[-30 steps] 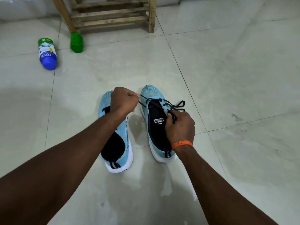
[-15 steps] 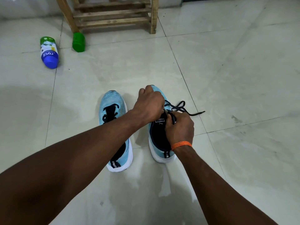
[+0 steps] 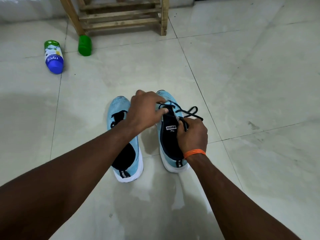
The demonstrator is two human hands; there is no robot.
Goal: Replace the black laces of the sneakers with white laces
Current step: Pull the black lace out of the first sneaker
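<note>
Over the knit blue right sneaker (image 3: 168, 142), left hand (image 3: 147, 110) apparently pinches the thin black lace (image 3: 189, 113); right hand (image 3: 193, 135) fingers curl round it.

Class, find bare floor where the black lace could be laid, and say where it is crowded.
Free: the floor right of the right shoe, and from both toes to the rack. Crowded: over the right shoe, where left hand and right hand pinch the lace; bottle and green cap lie far left.

2 blue sneakers (image 3: 119, 106), loose black lace (image 3: 190, 114)
</note>
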